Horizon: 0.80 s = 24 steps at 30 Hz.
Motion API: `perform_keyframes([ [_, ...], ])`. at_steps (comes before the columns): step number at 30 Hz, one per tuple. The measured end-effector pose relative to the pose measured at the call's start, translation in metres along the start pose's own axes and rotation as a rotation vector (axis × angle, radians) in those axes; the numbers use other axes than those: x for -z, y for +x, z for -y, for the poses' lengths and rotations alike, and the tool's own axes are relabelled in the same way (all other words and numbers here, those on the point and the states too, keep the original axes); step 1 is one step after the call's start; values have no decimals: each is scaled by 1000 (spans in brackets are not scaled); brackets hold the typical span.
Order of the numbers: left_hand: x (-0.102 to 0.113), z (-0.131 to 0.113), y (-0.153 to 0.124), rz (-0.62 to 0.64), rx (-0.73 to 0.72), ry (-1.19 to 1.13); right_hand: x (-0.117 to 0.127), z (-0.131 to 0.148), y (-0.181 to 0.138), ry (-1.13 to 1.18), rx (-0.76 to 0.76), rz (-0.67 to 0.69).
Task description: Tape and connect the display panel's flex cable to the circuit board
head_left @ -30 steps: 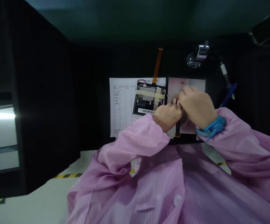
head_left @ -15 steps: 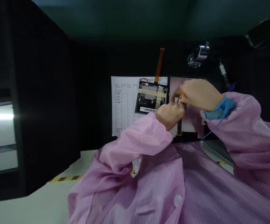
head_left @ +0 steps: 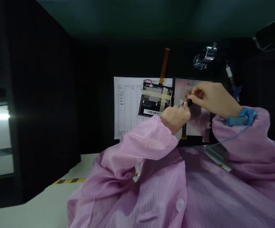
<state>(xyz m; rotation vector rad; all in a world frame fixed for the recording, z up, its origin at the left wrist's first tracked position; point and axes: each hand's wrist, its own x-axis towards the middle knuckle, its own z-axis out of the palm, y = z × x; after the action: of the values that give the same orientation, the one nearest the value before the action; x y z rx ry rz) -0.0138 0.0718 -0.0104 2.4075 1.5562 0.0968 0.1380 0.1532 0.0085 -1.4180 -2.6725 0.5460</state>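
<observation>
My left hand is closed, its thumb and forefinger pinched at the end of a small black strip above a shiny flat panel. Just to the right, my right hand has its thumb and forefinger pressed together near that strip; a tiny pale bit shows at the tips, too small to name. A dark flat cable runs down the panel below my left hand. Left of the hands lies a circuit board with a black battery, crossed by beige tape. An orange ribbon cable sticks up from it.
Under the board is a printed form sheet. Beyond the panel stand a silver tally counter and a pen. A blue wrist strap with a cord circles my right wrist. A dark partition rises at left.
My right hand has drawn back to the right, away from my left fingers, and the black strip now shows between them. My left hand has barely moved.
</observation>
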Motion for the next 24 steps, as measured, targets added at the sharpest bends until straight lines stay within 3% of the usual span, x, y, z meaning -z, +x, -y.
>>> perform_keyframes([
  [5, -2, 0, 1, 8, -3, 10, -13, 9, -7, -227, 63, -44],
  [11, -4, 0, 0, -7, 17, 11, -16, 27, -8, -411, 64, 31],
  [18, -7, 0, 1, -12, 35, -11, -24, 7, -6, -278, 103, -22],
  [24, -14, 0, 0, -46, 42, -3, -31, -3, -9, -58, -4, -82],
])
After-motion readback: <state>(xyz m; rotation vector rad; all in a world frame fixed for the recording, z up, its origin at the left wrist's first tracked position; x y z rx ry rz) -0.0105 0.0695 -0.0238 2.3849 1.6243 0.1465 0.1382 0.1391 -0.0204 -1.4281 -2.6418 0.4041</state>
